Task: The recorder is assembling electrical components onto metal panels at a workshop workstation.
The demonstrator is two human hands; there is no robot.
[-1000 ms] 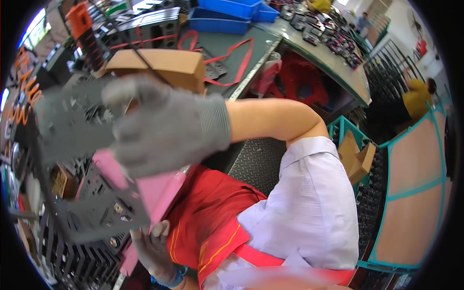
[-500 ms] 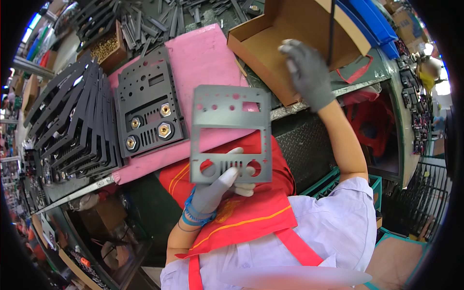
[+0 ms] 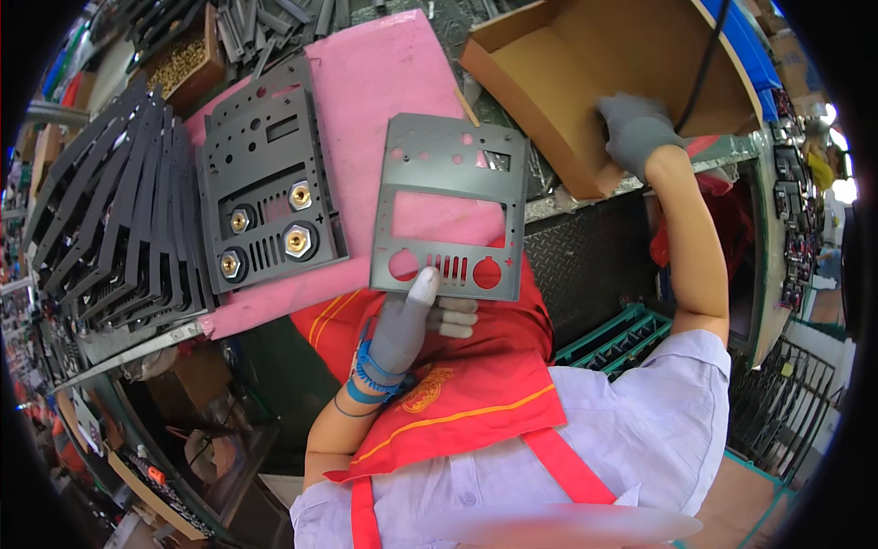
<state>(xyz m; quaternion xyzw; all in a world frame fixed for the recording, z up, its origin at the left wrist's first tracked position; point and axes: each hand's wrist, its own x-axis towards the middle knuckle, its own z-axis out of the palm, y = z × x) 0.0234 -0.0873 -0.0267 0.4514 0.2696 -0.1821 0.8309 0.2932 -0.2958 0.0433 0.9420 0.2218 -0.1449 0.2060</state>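
The right grip (image 3: 636,133) reaches inside the brown cardboard box (image 3: 558,87).

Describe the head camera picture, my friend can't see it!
A grey-gloved left hand holds a rectangular grey panel with holes; the grey-gloved right hand is at an open brown cardboard box. A dark-grey panel with brassy fittings rests on a pink sheet.

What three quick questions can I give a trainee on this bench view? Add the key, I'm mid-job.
1. What does the left hand hold?
2. How many brass-coloured fittings show on the fitted panel lying over the pink sheet?
3. True or false: the right hand rests on the pink sheet.

Key: 1. A flat grey panel. 2. Four. 3. False; it is at the cardboard box.
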